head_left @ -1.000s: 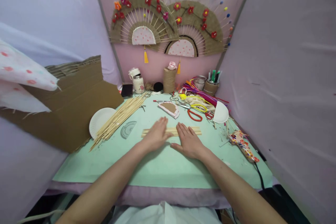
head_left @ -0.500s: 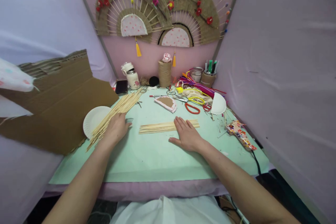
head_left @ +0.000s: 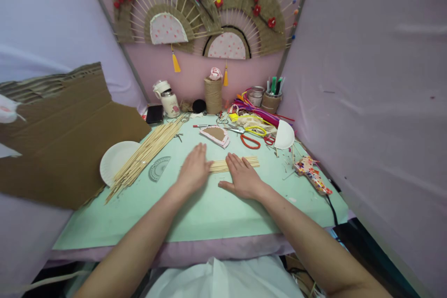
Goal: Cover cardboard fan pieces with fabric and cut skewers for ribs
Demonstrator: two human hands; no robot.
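A flat row of thin bamboo sticks [head_left: 218, 166] lies sideways on the mint-green table [head_left: 209, 216]. My left hand [head_left: 195, 167] rests over the row's left end and covers it. Across the sticks further right lies my right hand [head_left: 241, 174], fingers stretched out and palm down. The left fingers are stretched forward too; whether a stick is under them is hidden. Left of my hands, a larger pile of bamboo sticks [head_left: 146, 153] lies slanted over a white paper plate [head_left: 111, 162]. A clear protractor [head_left: 159, 169] sits between that pile and my left hand.
Behind my hands lie a half-round cardboard piece [head_left: 215, 135], yellow-handled scissors [head_left: 256, 130] and red-handled scissors [head_left: 250, 141]. A patterned glue gun [head_left: 313, 174] with a cord is at right. Brown cardboard [head_left: 66, 144] leans at left. A twine roll [head_left: 213, 95] stands behind.
My left hand has moved right, from the slanted stick pile to the flat row's left end. The protractor is now uncovered. My right hand stays on the row. The view has shifted slightly.
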